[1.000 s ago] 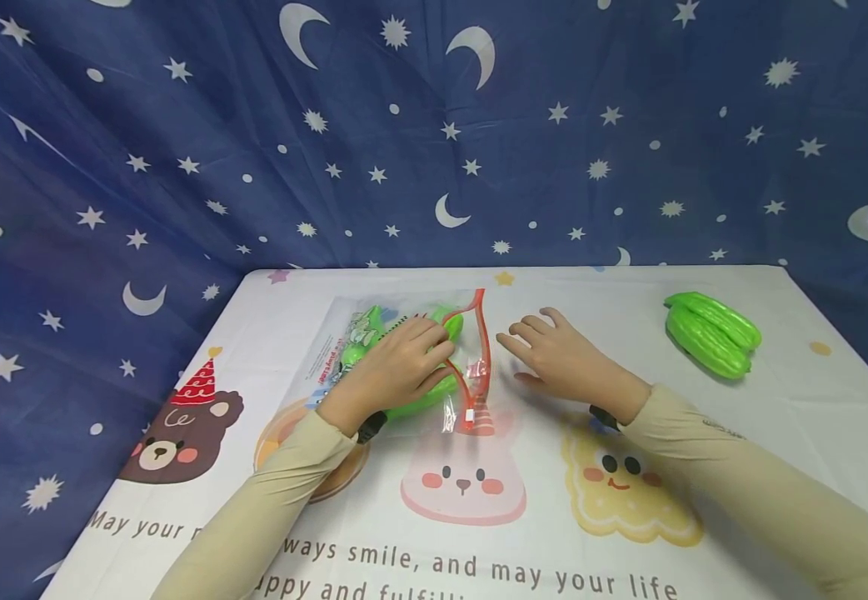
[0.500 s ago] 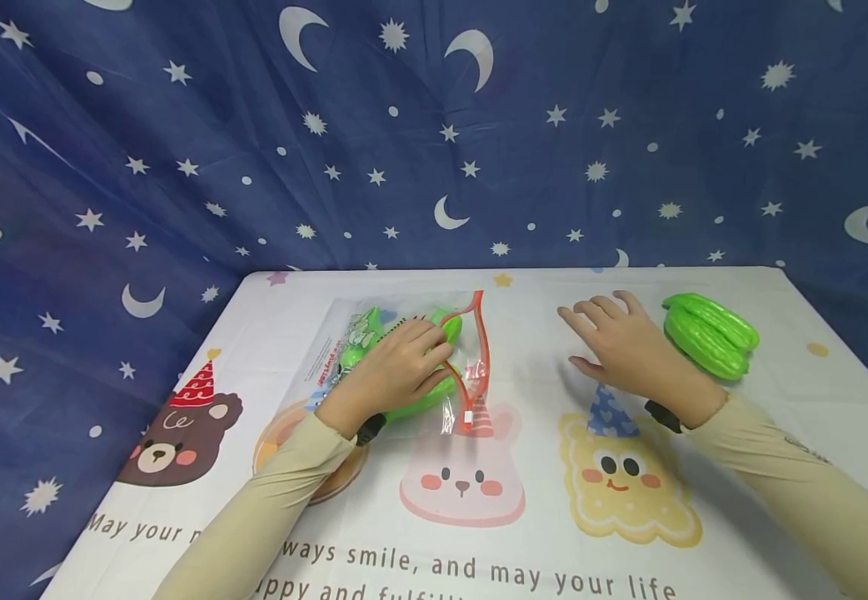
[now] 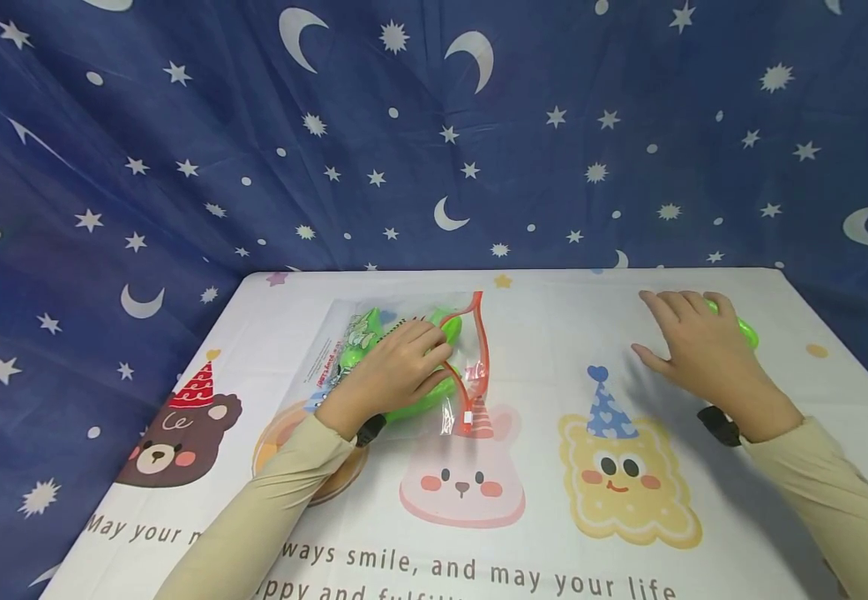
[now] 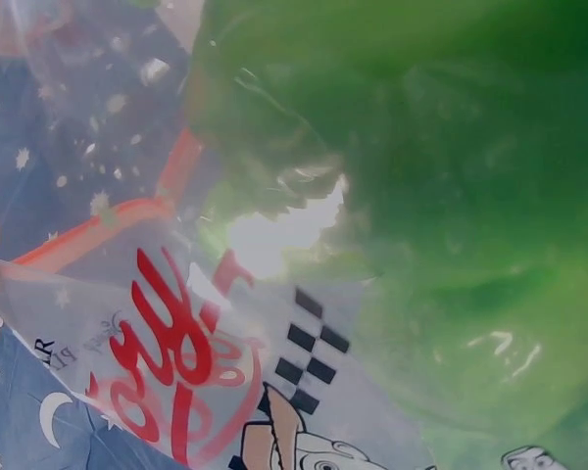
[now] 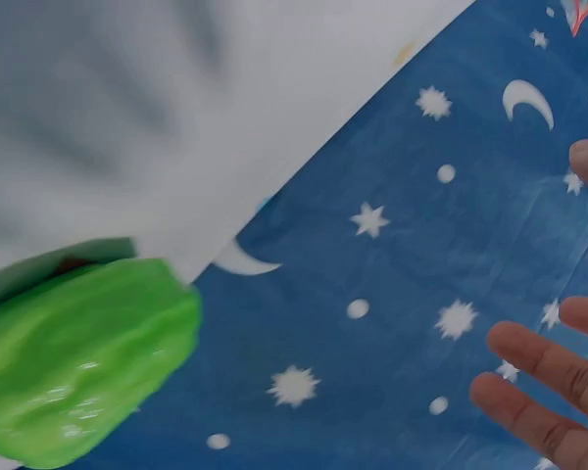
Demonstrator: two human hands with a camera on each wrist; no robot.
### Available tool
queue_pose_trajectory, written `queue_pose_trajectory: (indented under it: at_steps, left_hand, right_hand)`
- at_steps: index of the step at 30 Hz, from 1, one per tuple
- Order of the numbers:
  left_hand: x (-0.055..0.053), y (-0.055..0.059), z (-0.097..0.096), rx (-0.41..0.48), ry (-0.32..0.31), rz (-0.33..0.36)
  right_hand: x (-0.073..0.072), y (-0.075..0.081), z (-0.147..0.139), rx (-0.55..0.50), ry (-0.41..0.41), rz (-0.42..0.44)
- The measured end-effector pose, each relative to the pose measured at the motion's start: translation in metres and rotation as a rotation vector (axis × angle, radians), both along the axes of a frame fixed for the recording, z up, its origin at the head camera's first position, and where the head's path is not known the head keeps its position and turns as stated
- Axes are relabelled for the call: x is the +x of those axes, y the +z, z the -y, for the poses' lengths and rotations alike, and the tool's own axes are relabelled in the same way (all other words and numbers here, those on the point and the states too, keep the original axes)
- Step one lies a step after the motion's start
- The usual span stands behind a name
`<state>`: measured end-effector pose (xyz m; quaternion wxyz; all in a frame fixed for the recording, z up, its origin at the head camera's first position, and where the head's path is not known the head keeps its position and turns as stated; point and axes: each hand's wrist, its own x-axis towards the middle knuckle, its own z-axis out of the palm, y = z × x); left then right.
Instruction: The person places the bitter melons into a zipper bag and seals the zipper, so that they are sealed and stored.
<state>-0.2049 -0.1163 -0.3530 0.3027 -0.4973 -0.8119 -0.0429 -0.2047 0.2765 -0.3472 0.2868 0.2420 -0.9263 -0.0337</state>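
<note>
Green nearly vanishes as the right hand (image 3: pixel 711 358), fingers spread, sweeps across, covering the ridged piece (image 5: pixel 88 362), plump and glossy, near the far right corner of the surface (image 3: pixel 554 325); the left hand (image 3: pixel 389 362), unmoved, pinches the clear bag (image 3: pixel 325 358).

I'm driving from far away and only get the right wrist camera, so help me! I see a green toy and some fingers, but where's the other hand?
Observer: The head view shows the left hand over to the left, holding a clear bag.
Operator: Ooh, is there anything inside it?
Observer: Yes, a big green thing shows through the plastic, though the hand covers part of it.
Operator: Does the bag have stuff printed on it?
Observer: Yes, the left wrist view shows large red lettering on it.
</note>
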Motion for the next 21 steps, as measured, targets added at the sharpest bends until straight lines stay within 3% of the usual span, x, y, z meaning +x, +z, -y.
queue_pose_trajectory:
  at_steps: [7,21]
  left_hand:
    - [0.0,-0.001,0.0,0.0,0.002,0.004]
    - [0.0,-0.001,0.001,0.006,-0.001,-0.007]
  right_hand:
    - [0.008,-0.009,-0.02,-0.055,-0.181,0.066]
    - [0.005,-0.031,-0.062,-0.037,-0.307,0.092]
